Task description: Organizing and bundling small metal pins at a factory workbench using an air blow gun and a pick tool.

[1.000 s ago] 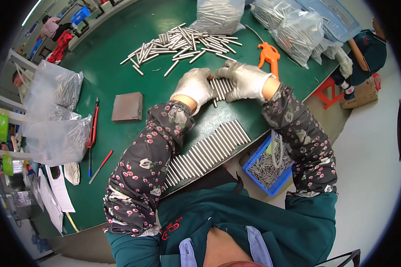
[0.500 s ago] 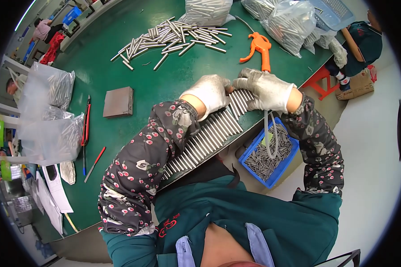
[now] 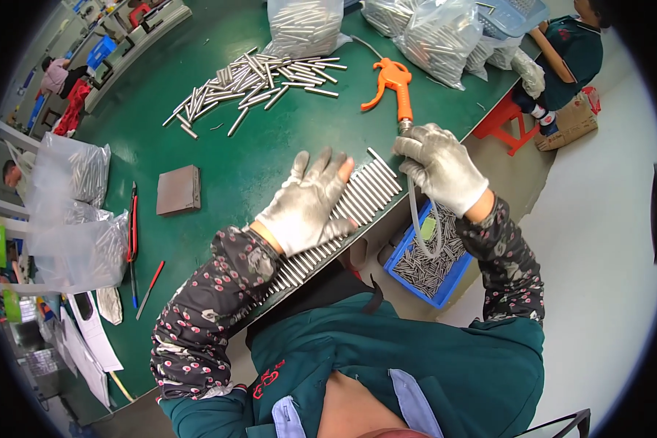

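Observation:
My left hand, in a grey-white glove with bare tips showing, lies spread over a slanted row of metal pins along the table's front edge. The glove and sleeve cover part of the row. Beyond the row's right end is my gloved right hand, its fingers curled together; anything between them is hidden. Just above those fingers rests an orange air blow gun, its metal fitting beside the fingertips. A clear hose hangs below the hand. A loose heap of pins lies farther back.
Pin-filled plastic bags stand at the back and left. A blue bin of small pins sits below the edge. A brown block, red-handled pliers and a thin red tool lie left. A co-worker sits at right.
My hands have moved apart: the left came left and down, opening flat over the pins; the right left the row's end. The whole view has shifted slightly.

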A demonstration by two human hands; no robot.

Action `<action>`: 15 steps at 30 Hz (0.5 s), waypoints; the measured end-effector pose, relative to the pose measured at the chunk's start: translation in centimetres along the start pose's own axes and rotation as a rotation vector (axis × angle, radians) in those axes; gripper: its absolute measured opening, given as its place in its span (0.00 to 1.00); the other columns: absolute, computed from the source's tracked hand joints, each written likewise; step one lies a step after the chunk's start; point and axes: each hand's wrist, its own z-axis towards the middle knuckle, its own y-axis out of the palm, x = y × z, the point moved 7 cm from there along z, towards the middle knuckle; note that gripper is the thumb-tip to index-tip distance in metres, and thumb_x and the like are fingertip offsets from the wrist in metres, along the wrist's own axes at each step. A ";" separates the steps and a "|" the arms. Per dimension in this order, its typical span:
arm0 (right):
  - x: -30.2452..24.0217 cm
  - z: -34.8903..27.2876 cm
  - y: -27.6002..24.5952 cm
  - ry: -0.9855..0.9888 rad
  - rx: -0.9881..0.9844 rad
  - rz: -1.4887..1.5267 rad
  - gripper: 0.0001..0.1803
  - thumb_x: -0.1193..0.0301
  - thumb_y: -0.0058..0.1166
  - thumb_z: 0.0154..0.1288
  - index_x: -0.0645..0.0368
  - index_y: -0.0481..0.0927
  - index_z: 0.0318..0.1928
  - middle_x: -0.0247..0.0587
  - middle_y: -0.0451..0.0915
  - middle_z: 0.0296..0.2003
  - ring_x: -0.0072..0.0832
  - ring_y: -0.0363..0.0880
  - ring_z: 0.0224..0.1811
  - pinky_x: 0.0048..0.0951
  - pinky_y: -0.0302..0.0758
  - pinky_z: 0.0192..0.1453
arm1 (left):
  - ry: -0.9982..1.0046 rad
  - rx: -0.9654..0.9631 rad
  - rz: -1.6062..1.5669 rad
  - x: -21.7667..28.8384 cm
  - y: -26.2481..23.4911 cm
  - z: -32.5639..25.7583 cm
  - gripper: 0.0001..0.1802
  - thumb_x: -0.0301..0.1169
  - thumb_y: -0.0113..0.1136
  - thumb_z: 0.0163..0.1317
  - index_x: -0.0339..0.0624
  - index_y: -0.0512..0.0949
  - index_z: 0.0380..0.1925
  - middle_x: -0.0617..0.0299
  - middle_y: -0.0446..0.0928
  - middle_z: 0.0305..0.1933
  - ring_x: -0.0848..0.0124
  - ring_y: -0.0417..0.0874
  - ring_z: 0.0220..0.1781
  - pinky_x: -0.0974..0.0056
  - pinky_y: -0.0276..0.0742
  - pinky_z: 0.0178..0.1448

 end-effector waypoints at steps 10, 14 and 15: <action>4.6 0.5 1.6 0.584 0.187 -0.157 0.22 0.64 0.49 0.53 0.55 0.71 0.50 0.46 0.78 0.32 0.43 0.78 0.35 0.42 0.74 0.38 | 0.025 -0.022 -0.072 -0.4 0.7 4.0 0.48 0.58 0.45 0.59 0.33 0.43 0.66 0.35 0.56 0.64 0.46 0.52 0.70 0.43 0.40 0.71; 5.7 0.6 2.0 0.558 0.185 -0.216 0.21 0.67 0.48 0.53 0.54 0.72 0.50 0.47 0.78 0.29 0.44 0.78 0.30 0.43 0.74 0.35 | 0.042 -0.053 -0.022 0.7 1.4 4.2 0.47 0.57 0.47 0.59 0.32 0.46 0.66 0.35 0.58 0.62 0.49 0.55 0.69 0.43 0.41 0.71; 5.9 0.4 2.0 0.560 0.183 -0.213 0.21 0.67 0.48 0.53 0.54 0.72 0.50 0.47 0.78 0.29 0.44 0.78 0.30 0.43 0.74 0.35 | 0.071 -0.049 -0.020 1.2 1.3 4.1 0.46 0.56 0.48 0.59 0.31 0.47 0.65 0.35 0.60 0.61 0.51 0.57 0.69 0.44 0.42 0.71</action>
